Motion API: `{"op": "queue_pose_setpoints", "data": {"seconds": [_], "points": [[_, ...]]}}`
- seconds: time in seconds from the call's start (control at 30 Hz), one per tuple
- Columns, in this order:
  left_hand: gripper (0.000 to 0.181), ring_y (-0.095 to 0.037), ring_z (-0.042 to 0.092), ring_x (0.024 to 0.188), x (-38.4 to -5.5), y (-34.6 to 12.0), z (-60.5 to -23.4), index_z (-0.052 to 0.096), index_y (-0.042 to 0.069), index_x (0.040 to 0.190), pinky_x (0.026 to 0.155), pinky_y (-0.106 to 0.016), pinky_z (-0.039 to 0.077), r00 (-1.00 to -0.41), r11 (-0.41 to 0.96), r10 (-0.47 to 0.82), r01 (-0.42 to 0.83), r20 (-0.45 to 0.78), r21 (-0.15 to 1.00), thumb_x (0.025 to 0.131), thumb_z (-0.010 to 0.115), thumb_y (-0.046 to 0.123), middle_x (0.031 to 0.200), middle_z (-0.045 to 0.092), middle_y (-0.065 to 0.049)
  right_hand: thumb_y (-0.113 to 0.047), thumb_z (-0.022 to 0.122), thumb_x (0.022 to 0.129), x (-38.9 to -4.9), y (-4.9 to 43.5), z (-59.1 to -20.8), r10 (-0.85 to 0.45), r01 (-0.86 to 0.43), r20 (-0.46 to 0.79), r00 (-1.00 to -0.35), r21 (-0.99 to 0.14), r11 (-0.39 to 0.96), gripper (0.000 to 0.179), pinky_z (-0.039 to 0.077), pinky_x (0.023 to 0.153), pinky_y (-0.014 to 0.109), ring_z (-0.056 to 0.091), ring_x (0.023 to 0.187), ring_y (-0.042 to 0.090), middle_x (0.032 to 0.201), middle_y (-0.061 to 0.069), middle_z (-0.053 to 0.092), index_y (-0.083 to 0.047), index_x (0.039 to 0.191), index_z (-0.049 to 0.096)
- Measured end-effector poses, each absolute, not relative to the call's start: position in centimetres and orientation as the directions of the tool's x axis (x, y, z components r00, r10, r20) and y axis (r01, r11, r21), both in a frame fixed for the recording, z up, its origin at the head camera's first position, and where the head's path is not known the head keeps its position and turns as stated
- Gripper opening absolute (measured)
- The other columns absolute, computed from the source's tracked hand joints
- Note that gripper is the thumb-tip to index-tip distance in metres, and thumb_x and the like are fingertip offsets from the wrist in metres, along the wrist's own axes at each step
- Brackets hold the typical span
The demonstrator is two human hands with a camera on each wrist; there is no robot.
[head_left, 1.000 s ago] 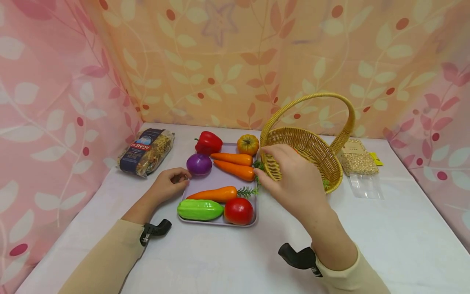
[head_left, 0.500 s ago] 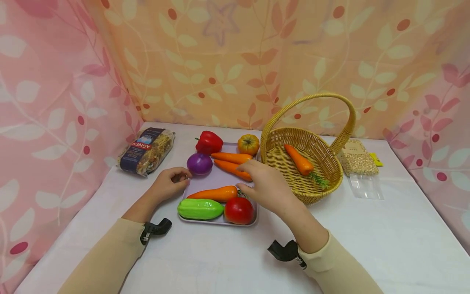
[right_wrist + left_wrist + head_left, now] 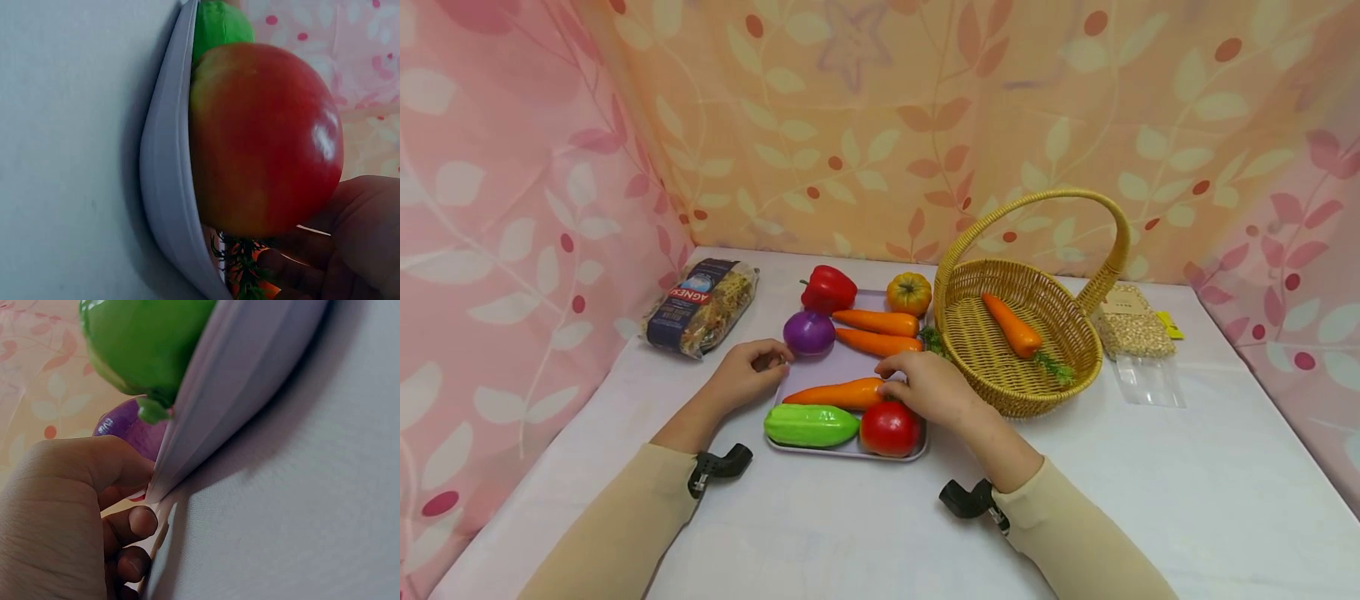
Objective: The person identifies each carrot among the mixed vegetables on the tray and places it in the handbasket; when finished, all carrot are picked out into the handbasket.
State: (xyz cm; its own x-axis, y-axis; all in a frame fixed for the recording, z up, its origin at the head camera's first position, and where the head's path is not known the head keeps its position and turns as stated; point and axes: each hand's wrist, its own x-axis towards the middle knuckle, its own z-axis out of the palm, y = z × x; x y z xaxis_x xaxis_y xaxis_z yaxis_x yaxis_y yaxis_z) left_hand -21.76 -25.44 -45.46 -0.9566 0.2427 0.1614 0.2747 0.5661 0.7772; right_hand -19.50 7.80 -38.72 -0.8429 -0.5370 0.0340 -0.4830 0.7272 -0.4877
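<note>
My left hand holds the left rim of a pale purple tray, its thumb at the edge and its fingers curled. At the tray's right side, my right hand grips the thick leafy end of the nearest carrot. In the right wrist view a red round fruit partly covers the fingers. A green ridged vegetable lies in front of that carrot. Farther back are two more carrots, a purple onion, a red bell pepper and a small pumpkin.
A wicker basket with a tall handle stands right of the tray, one carrot inside. Behind it lies a bag of grains. A pasta bag lies at the left back. Patterned cloth hangs around the white table.
The right hand has moved from over the basket left and down to the nearest carrot, uncovering the carrot in the basket. My left hand has stayed at the tray's rim.
</note>
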Motion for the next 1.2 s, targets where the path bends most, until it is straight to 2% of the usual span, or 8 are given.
{"op": "queue_pose_setpoints", "data": {"seconds": [0.23, 0.43, 0.6, 0.73, 0.97, 1.1, 1.2], "points": [[0.014, -0.023, 0.053, 0.085, -21.8, -25.5, -45.2, 0.074, 0.012, 0.106, 0.072, -0.028, 0.042, -0.958, 0.58, 0.242, 0.271, 0.155, 0.769, 0.093, 0.07, 0.007, 0.087, 0.059, -0.004, -0.025, 0.076, 0.095, -20.1, 8.3, -39.3, -0.541, -0.446, -0.024, -0.841, -0.535, 0.718, 0.026, 0.051, 0.093, 0.037, 0.067, 0.097, 0.015, 0.097, -0.005, 0.073, -0.015, 0.118, 0.075], [0.013, -0.024, 0.054, 0.09, -21.7, -25.5, -45.2, 0.074, 0.012, 0.107, 0.076, -0.027, 0.044, -0.963, 0.59, 0.233, 0.252, 0.137, 0.767, 0.094, 0.07, 0.009, 0.092, 0.062, -0.004, -0.023, 0.076, 0.094, -20.2, 8.2, -39.4, -0.551, -0.459, -0.037, -0.833, -0.508, 0.729, 0.028, 0.052, 0.084, 0.036, 0.063, 0.084, 0.013, 0.088, -0.004, 0.069, -0.012, 0.121, 0.073], [0.013, -0.024, 0.053, 0.087, -21.7, -25.5, -45.3, 0.073, 0.011, 0.107, 0.074, -0.027, 0.043, -0.962, 0.586, 0.232, 0.257, 0.144, 0.769, 0.094, 0.07, 0.008, 0.089, 0.06, -0.005, -0.025, 0.074, 0.096, -20.2, 8.3, -39.0, -0.556, -0.482, -0.012, -0.831, -0.482, 0.732, 0.035, 0.051, 0.088, 0.037, 0.062, 0.09, 0.017, 0.1, 0.0, 0.07, -0.012, 0.128, 0.071], [0.013, -0.023, 0.052, 0.084, -21.6, -25.5, -45.4, 0.073, 0.01, 0.106, 0.072, -0.027, 0.041, -0.958, 0.577, 0.238, 0.273, 0.161, 0.77, 0.093, 0.07, 0.007, 0.086, 0.058, -0.004, -0.023, 0.072, 0.097, -19.9, 8.5, -38.2, -0.564, -0.488, 0.014, -0.826, -0.52, 0.701, 0.036, 0.052, 0.09, 0.036, 0.061, 0.095, 0.017, 0.111, -0.002, 0.069, -0.014, 0.132, 0.069], [0.014, -0.022, 0.051, 0.081, -21.7, -25.2, -45.4, 0.073, 0.008, 0.105, 0.07, -0.027, 0.039, -0.954, 0.562, 0.244, 0.285, 0.174, 0.777, 0.092, 0.071, 0.004, 0.083, 0.056, -0.004, -0.021, 0.071, 0.098, -19.2, 9.1, -35.9, -0.55, -0.469, 0.049, -0.833, -0.59, 0.657, 0.034, 0.052, 0.084, 0.031, 0.059, 0.094, 0.016, 0.111, -0.01, 0.066, -0.023, 0.132, 0.069], [0.014, -0.022, 0.051, 0.081, -21.7, -25.2, -45.4, 0.073, 0.008, 0.105, 0.07, -0.027, 0.04, -0.954, 0.564, 0.243, 0.288, 0.177, 0.774, 0.092, 0.071, 0.004, 0.083, 0.056, -0.004, -0.019, 0.073, 0.096, -18.5, 9.6, -34.3, -0.553, -0.524, 0.141, -0.821, -0.571, 0.632, 0.038, 0.052, 0.084, 0.033, 0.059, 0.095, 0.019, 0.115, -0.003, 0.069, -0.014, 0.134, 0.069], [0.014, -0.022, 0.051, 0.082, -21.7, -25.2, -45.4, 0.073, 0.008, 0.106, 0.07, -0.027, 0.04, -0.954, 0.565, 0.244, 0.287, 0.175, 0.773, 0.092, 0.071, 0.004, 0.084, 0.057, -0.004, -0.017, 0.075, 0.095, -17.9, 10.2, -33.1, -0.55, -0.578, 0.238, -0.8, -0.549, 0.603, 0.039, 0.05, 0.082, 0.035, 0.058, 0.092, 0.02, 0.107, 0.001, 0.069, -0.008, 0.132, 0.069]]}}
